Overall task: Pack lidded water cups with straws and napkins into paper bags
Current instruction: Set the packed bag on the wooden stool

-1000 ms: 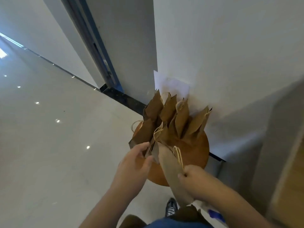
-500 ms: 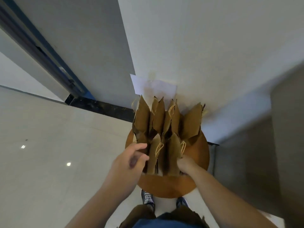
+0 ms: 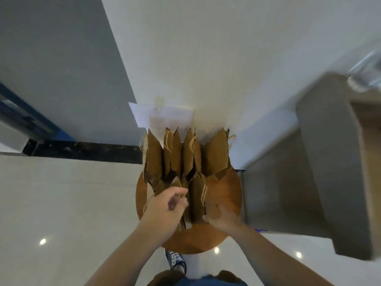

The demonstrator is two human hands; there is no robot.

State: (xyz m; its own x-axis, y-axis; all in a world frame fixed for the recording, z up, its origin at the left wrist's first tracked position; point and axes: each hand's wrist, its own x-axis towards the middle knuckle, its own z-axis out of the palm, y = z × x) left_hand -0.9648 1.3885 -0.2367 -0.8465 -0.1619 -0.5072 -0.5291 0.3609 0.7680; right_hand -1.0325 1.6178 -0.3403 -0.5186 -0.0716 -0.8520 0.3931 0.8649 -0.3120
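Pale glossy floor (image 3: 61,193) fills the left and ends far off at a dark baseboard (image 3: 82,150) under a grey wall. Toward the middle, a white sheet (image 3: 165,116) is stuck to the wall just above a round wooden tabletop (image 3: 224,193) that stands against it. On it the paper bags (image 3: 216,153) stand folded flat in two packed rows, long axes upright and twine handles at their tops.

Our left hand (image 3: 165,209) sits over the near row, fingers curled, seemingly pinching the top of the near left bag (image 3: 177,183). Just right of it stands the near right bag (image 3: 196,195). Our right hand (image 3: 222,217) lies low against its near edge, but blur hides whether the fingers grip.

The hands are near each other with the bags straight ahead, and the left is closer to a bag's top. We judge a bag must come straight up, since its neighbours crowd it and the wall blocks the far side. Bare tabletop lies to the right, then a blurred grey counter (image 3: 321,162). We can make out no cups, straws or napkins.
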